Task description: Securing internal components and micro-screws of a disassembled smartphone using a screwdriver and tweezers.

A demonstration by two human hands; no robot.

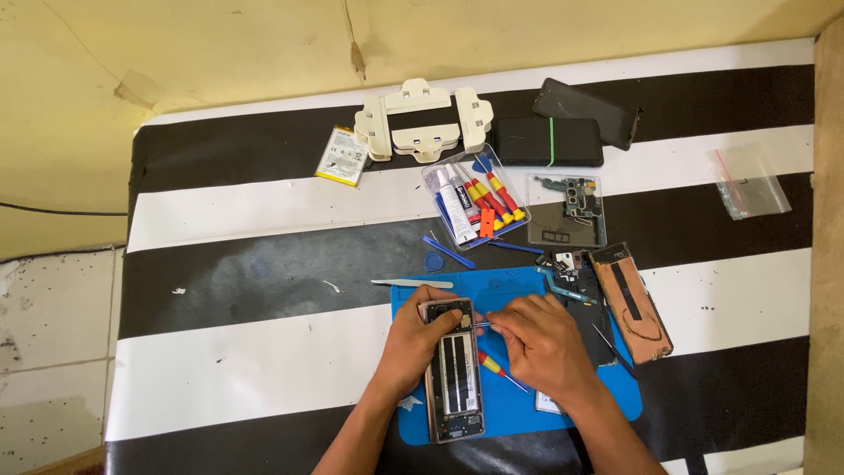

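Observation:
An opened smartphone frame [454, 374] lies lengthwise on a blue work mat [510, 405]. My left hand [411, 339] grips its upper left edge and steadies it. My right hand [538, 341] pinches thin metal tweezers [479, 325], whose tips reach into the top of the phone. A red and yellow screwdriver [494, 366] rests on the mat partly under my right hand. A second pair of tweezers [411, 283] lies just above the mat's left corner.
On the mat's right lie a dark phone part [591, 303] and a brown back cover [631, 302]. Behind are a clear tray of screwdrivers [473, 204], a clear box with a circuit board [568, 209], a cream plastic jig [422, 121], a battery [342, 156], two dark phones [547, 141] and a plastic bag [749, 186].

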